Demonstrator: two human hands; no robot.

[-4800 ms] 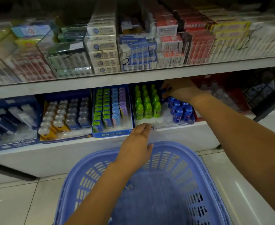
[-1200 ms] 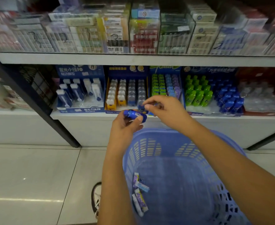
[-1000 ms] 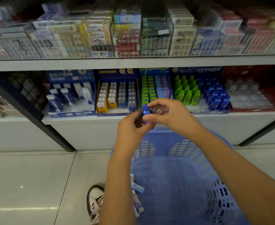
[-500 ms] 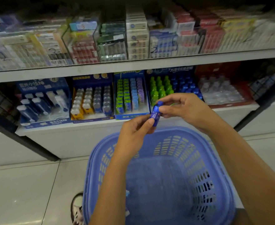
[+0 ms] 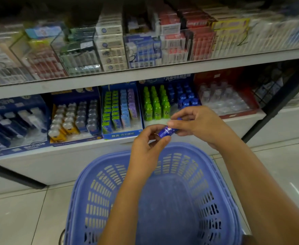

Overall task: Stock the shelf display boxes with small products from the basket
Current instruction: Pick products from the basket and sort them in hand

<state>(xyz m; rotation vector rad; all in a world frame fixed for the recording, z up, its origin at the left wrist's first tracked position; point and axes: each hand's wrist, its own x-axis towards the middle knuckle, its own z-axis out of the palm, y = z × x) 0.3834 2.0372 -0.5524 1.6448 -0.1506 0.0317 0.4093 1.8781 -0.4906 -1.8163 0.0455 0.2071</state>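
Note:
A small blue bottle (image 5: 166,132) lies on its side between both hands, just above the far rim of the blue plastic basket (image 5: 95,183). My left hand (image 5: 149,145) pinches its near end between thumb and fingers. My right hand (image 5: 196,123) pinches its far end. Behind the hands, on the lower shelf, a blue display box (image 5: 164,103) holds rows of green bottles on the left and blue bottles (image 5: 185,99) on the right. My forearms hide much of the basket's inside.
More display boxes line the lower shelf (image 5: 74,156): green, blue and purple packs (image 5: 120,110), silver and yellow tubes (image 5: 74,119), clear bottles in a red box (image 5: 223,99). Clear bins of boxed goods (image 5: 141,50) fill the upper shelf. A dark shelf post (image 5: 277,99) stands right. Tiled floor surrounds the basket.
The view swung left to right along the shelf, so the green and blue bottle box now sits behind my hands. Both hands kept hold of the blue bottle, which has tipped onto its side.

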